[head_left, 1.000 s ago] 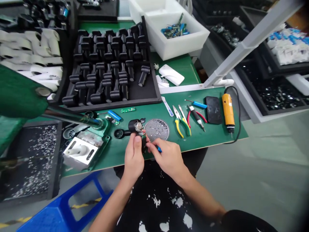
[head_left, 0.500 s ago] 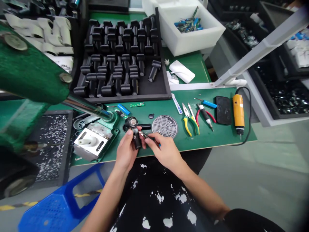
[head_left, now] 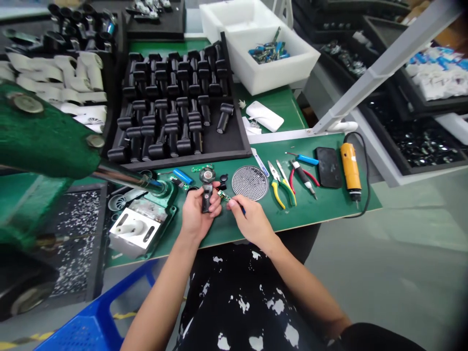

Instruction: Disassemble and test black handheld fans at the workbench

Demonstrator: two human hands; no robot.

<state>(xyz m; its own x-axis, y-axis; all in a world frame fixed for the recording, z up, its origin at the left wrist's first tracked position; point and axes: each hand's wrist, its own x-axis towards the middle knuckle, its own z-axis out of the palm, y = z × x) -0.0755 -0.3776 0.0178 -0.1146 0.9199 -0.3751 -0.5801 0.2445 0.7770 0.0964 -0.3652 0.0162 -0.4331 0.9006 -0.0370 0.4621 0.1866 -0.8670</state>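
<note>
On a green tabletop, a black tray holds rows of black handles, a white bin circuit parts; near the front edge, the left hand grips one handle, the right hand pinching a blue-handled tool.

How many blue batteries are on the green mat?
2. One blue battery lies below the black foam tray, left of the left hand. Another blue battery lies above the red-handled pliers. More could be hidden under the hands.
</note>
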